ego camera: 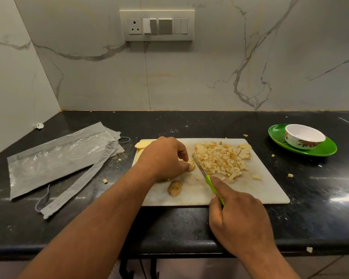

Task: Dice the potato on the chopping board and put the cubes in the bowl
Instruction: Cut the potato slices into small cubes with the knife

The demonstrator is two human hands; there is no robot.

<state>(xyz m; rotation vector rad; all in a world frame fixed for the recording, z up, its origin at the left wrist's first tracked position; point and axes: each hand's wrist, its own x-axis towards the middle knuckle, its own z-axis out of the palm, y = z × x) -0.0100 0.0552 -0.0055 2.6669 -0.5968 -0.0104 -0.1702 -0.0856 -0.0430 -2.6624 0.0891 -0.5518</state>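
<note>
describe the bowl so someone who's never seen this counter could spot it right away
Look right of the chopping board on the black counter to the green plate. The bowl sits on it: white, flower-printed outside, with no cubes visible inside.

A black stone table (189,224) is stretching across a kitchen corner, its polished top speckled with crumbs and catching pale glints of light at the right. White marble-look wall panels (210,73) with grey veins are rising behind it and along the left side, meeting at a corner. A cream switch plate (157,25) with one socket and several switches is sitting high on the back wall.
</note>
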